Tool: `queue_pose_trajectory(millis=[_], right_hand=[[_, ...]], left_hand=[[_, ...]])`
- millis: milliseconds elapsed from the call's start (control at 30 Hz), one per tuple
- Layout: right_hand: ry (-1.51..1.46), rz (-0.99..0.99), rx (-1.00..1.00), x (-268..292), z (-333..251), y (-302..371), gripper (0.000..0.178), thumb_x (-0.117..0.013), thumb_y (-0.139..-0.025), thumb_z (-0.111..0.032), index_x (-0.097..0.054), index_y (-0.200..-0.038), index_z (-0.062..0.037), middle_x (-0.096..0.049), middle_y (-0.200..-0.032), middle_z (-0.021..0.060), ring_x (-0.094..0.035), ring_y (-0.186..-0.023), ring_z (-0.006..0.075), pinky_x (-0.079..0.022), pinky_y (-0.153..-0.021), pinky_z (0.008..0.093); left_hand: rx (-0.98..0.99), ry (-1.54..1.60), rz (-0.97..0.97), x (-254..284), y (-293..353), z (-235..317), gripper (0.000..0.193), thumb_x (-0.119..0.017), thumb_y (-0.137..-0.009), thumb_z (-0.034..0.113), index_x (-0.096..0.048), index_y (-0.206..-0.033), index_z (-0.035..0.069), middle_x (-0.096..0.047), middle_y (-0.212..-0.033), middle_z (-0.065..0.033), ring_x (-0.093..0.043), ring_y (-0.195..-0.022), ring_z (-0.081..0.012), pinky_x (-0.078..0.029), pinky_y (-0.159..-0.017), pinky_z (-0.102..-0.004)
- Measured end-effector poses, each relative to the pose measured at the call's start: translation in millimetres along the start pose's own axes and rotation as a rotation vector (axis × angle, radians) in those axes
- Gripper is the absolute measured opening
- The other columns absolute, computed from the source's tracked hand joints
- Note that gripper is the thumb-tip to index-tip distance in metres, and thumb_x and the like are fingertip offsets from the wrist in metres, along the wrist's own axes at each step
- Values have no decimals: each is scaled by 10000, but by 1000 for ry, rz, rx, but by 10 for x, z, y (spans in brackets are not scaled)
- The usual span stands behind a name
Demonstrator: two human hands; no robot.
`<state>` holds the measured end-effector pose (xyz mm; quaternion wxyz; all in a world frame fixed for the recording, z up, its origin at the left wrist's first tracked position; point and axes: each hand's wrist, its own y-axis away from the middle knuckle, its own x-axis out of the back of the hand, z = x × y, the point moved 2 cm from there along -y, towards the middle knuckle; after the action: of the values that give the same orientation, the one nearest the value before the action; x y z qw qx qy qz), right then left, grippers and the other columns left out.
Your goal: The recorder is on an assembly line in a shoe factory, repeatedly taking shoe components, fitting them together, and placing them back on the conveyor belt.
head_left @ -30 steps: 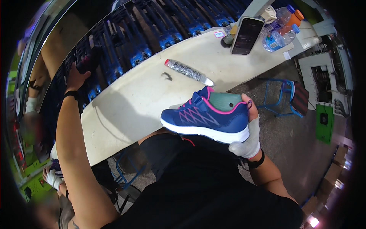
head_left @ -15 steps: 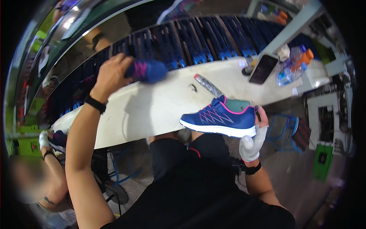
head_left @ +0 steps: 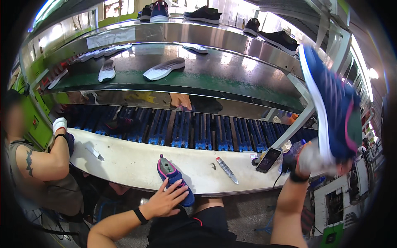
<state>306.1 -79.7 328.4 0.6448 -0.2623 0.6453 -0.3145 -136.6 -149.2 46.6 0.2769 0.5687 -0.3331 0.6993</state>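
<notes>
Shoe (head_left: 173,175) of pink-trimmed navy fabric lies under the loosely spread left hand (head_left: 166,201); the gloved right hand (head_left: 310,159) grips a raised, white-soled second shoe (head_left: 333,97). Blue slats (head_left: 182,132) run behind the smooth white table (head_left: 124,155) bearing the first. Its long axis slants, toe at the near end; the other's is near-vertical, toe up.

A: Operator's kit?
B: Left hand (head_left: 167,202) bare. Plain, narrow black band (head_left: 140,215) on that wrist.
A: Right hand (head_left: 311,159)?
B: Whitish glove (head_left: 309,160), motion-blurred, so knit and cuff detail unreadable.
A: Wristband there too?
B: Yes, black strap (head_left: 298,177) just below the glove, wider-looking than the left one.
A: Forearms?
B: Both bare where visible.
A: Lower half?
B: Black shorts (head_left: 214,221), leg bare past the hem. Thin red cord (head_left: 197,221) at the front, slightly curved, stands out against the black.
</notes>
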Motion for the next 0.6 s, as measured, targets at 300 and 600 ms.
queue_pose_trajectory(millis=[300, 600], right_hand=[[-647, -1461, -404, -2289, -1343, 516, 425, -817, -974, -465, -791, -1241, -135, -787, -1252, 176, -741, -1166, 353, -576, -1014, 452], [-906, -1772, 10, -1534, -2989, 2038, 548, -573, -1075, -557, -753, -1383, -141, -675, -1516, 189, -622, -1410, 407, -472, -1213, 527]], left_hand=[[167, -55, 225, -826, 10, 6, 922, -902, -854, 378, -517, -1683, 255, -430, -1779, -40, -271, -1698, -384, -152, -1331, -767], [-142, -96, 389, -200, -377, -230, 527, -688, -979, 200, -660, -1494, 94, -646, -1581, -94, -513, -1584, -320, -312, -1368, -562]])
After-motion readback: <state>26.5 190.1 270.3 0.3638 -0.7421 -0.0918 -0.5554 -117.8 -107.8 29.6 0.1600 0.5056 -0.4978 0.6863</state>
